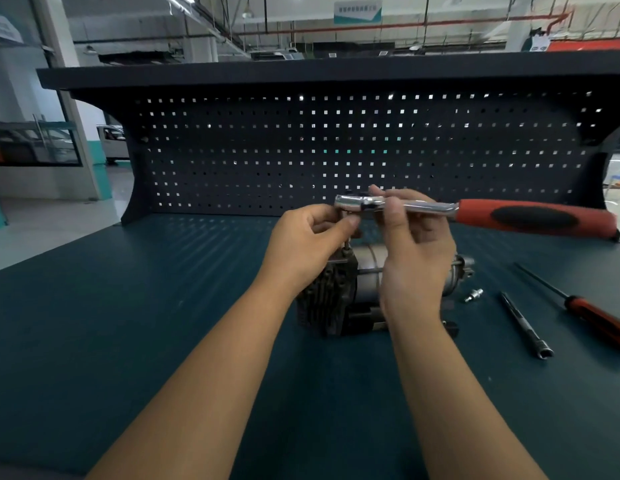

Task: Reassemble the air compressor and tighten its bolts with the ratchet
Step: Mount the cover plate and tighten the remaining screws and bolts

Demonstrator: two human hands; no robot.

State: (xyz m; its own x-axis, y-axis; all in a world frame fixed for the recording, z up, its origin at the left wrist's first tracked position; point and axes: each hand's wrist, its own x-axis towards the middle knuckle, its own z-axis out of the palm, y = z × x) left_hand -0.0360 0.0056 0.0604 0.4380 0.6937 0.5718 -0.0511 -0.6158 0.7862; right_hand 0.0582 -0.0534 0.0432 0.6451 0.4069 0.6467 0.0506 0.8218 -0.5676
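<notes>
The chrome, red-handled ratchet (pixel 474 212) is pinched at the shank by the right grip (pixel 412 258) (left grip (pixel 301 247) pinching beneath its head) and should be kept square over the dark finned air compressor (pixel 325 299)

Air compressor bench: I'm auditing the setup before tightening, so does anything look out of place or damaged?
No damage shows. A silver fitting lies loose on the table right of the air compressor, and the right hand grips the ratchet near its head, not its red handle.
</notes>
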